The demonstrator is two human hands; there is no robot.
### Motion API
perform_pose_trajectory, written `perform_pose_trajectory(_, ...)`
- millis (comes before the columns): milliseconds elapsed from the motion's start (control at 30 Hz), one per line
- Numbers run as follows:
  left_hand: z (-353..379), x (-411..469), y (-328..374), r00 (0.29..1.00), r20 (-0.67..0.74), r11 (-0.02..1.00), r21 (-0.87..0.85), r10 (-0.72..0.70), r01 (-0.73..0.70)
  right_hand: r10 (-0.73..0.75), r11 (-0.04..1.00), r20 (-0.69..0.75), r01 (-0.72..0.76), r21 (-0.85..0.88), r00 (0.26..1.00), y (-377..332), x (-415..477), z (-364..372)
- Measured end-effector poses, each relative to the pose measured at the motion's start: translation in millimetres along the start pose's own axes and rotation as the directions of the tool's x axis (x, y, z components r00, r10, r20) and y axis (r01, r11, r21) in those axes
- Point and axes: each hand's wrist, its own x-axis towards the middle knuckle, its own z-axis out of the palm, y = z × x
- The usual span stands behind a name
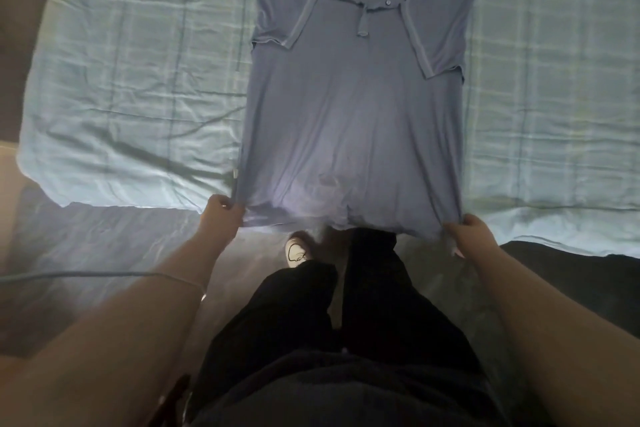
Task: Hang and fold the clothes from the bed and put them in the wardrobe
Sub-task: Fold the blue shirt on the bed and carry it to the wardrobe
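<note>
Here the left hand (223,210) pinches the near left hem corner of a soft, thin blue shirt (353,107), its sleeves folded inward into a long rectangle. It stretches away across the wrinkled checked bedsheet (131,80), and the right hand (469,230) grips the right corner.

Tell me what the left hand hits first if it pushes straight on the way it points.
The shirt: the left hand grips its near corner and points across its lower part, with the bed probably just beneath, though depth is unclear.
</note>
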Motion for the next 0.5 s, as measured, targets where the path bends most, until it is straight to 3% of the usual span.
perform_pose_trajectory(200,-24,-14,-11,0.955,0.298,0.989,-0.141,0.006,0.038,0.047,0.999,-0.016,-0.047,-0.022,0.999,17,-18,-5)
perform_pose_trajectory(400,-49,-24,-7,0.958,0.273,0.982,-0.186,0.087,-0.036,0.182,0.937,-0.068,-0.152,0.314,0.981,21,-38,-23)
perform_pose_trajectory(500,-55,-26,-5,0.959,0.283,0.942,-0.324,0.006,0.090,0.188,0.861,-0.033,-0.149,0.486,0.982,19,-50,-29)
